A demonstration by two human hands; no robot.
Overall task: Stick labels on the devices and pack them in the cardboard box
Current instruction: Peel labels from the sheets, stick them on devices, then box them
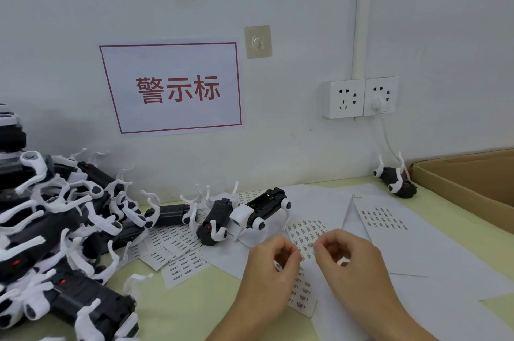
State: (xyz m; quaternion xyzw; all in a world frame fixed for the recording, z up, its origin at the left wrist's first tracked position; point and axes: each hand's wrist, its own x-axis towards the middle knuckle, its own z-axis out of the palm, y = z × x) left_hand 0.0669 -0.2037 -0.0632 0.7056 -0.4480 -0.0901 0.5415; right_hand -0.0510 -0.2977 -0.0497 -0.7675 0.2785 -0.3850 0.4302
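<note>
Both hands sit low over the label sheet (304,232) on the table (211,293), the left hand (271,265) with fingers curled and its fingertips pinching the sheet's edge, the right hand (345,257) curled too, thumb and forefinger pinching a tiny label (311,244). Just beyond them one device (260,211) stands upright, a heap of devices (55,229) fills the left side, and the cardboard box (470,176) waits far right.

Black-and-white devices (64,232) heaped at left; one device (260,211) upright mid-surface. Label sheet (306,232) flat near hands. Cardboard box (467,182) open, far right.
</note>
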